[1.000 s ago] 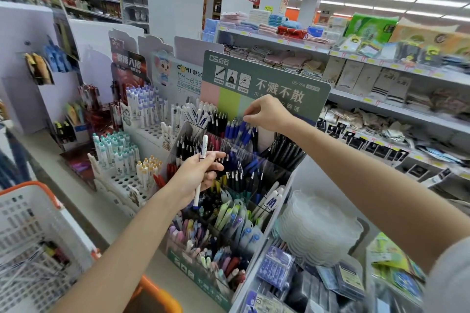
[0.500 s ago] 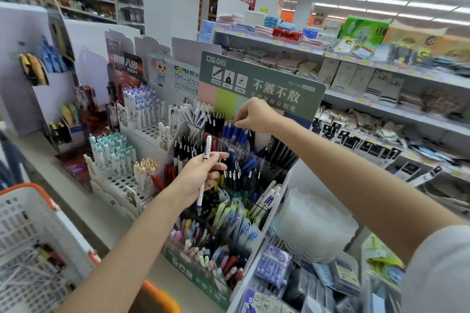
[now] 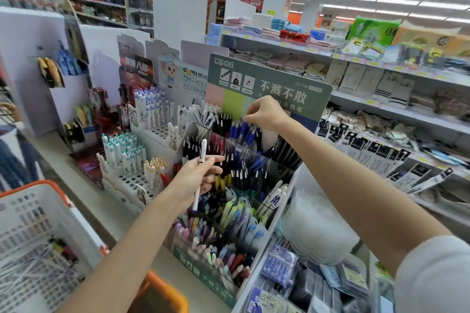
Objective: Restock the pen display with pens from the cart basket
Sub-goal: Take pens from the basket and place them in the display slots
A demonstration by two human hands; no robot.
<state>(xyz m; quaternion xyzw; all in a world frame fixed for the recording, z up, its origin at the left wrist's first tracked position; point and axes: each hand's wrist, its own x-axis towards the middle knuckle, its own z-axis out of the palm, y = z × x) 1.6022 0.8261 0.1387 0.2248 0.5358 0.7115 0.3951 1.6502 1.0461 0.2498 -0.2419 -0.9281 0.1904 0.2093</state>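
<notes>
The tiered pen display (image 3: 292, 79) with a green header card stands ahead, its compartments packed with black, blue and pastel pens. My left hand (image 3: 201, 178) grips a white pen (image 3: 203, 150) upright in front of the middle tiers. My right hand (image 3: 264, 113) reaches to the top tier and pinches the top of a blue pen (image 3: 240, 127) among the row of blue pens there. The white cart basket (image 3: 59, 189) with an orange rim sits at lower left, with a few pens (image 3: 63, 249) lying in it.
White racks of capped pens (image 3: 127, 155) stand left of the display. A stack of clear plastic lids (image 3: 312, 226) and packaged stationery (image 3: 279, 267) lie to its right. Store shelves with socks and towels (image 3: 381, 89) run behind.
My right hand has dipped slightly lower onto the row of blue pens. My left hand holds the white pen in nearly the same spot.
</notes>
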